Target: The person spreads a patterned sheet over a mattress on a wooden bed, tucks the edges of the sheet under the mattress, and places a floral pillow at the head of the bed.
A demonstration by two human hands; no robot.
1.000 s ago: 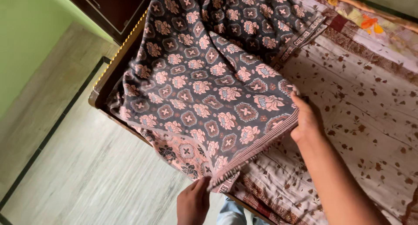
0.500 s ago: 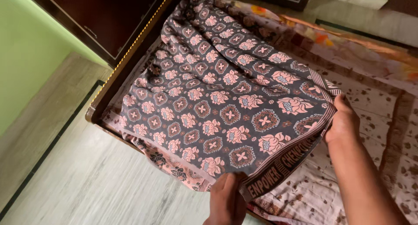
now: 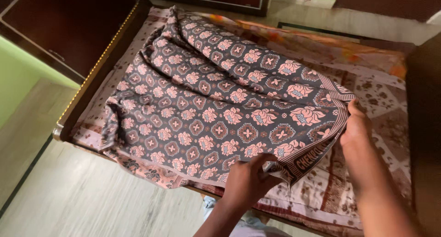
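From the head camera I see my 2 hands gripping the near edge of a dark grey cloth (image 3: 206, 99) with pink flowers, spread across the bed (image 3: 390, 108). My left hand (image 3: 248, 179) pinches the striped border (fingers curled tight over it); my right hand (image 3: 356, 129) clasps the corner. The cloth's left side droops over the bed's edge above the pale floor (image 3: 82, 205).

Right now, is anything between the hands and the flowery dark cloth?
Nothing visible. The left hand grips the dark flowered cloth at its near edge, and the right hand holds its striped corner, over the bed sheet.
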